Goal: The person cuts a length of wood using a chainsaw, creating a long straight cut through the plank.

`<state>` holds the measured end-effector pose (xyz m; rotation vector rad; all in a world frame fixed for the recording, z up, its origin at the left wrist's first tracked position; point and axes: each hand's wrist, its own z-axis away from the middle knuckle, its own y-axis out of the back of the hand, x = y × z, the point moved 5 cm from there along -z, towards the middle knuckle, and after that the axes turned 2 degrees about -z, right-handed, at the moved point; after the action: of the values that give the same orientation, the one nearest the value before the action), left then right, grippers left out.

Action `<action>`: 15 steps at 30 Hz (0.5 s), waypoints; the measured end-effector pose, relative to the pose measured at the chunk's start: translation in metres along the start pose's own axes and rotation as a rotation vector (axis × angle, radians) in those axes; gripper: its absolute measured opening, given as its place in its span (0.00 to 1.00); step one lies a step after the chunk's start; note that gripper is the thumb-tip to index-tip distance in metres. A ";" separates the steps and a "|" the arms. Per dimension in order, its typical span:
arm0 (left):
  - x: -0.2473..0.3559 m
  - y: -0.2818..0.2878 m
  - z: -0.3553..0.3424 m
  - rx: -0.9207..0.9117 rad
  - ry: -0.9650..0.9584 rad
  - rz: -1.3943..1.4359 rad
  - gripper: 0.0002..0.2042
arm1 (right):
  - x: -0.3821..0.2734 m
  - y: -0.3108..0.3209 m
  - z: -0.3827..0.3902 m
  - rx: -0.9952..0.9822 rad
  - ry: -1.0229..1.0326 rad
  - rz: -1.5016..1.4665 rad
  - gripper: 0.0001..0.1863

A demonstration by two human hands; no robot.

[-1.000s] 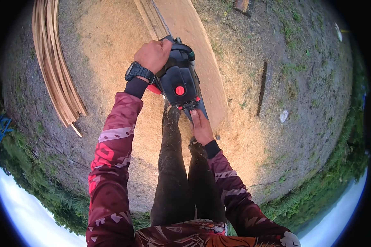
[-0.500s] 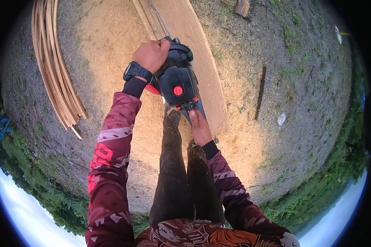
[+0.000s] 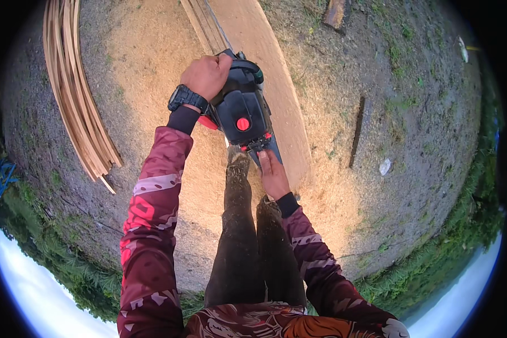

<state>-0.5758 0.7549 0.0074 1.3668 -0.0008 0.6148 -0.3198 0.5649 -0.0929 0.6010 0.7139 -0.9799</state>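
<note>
A black and red chainsaw (image 3: 243, 107) is held in front of my legs, its bar pointing away from me along a long, wide wooden slab (image 3: 284, 93). My left hand (image 3: 206, 76), with a black watch at the wrist, is closed round the front handle. At the back of the saw, my right hand (image 3: 272, 176) grips the rear handle; the trigger is hidden. Beyond the saw, the thin bar lies along a cut line, with a narrow strip of wood (image 3: 200, 25) on its left side.
Several long sawn strips (image 3: 79, 96) lie stacked on the ground at the left. Sawdust (image 3: 146, 67) covers the ground around the slab. A dark stick (image 3: 357, 132), a white scrap (image 3: 385, 167) and a chunk of wood (image 3: 336, 14) lie at the right.
The ground and slab have shifted slightly down in the picture. Both hands keep their hold on the chainsaw, which stays nearly in the same place.
</note>
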 end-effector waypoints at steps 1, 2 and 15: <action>0.000 0.004 -0.003 0.009 -0.014 -0.003 0.26 | -0.005 -0.002 -0.002 0.002 -0.001 -0.008 0.25; -0.001 0.007 -0.006 0.011 -0.013 -0.006 0.26 | -0.010 -0.003 -0.004 0.000 0.000 -0.009 0.25; -0.006 0.021 -0.033 0.021 -0.005 0.002 0.26 | -0.038 -0.010 -0.021 0.034 0.038 -0.035 0.24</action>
<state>-0.6005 0.7839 0.0167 1.3882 0.0009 0.6145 -0.3484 0.5959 -0.0785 0.6402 0.7451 -1.0170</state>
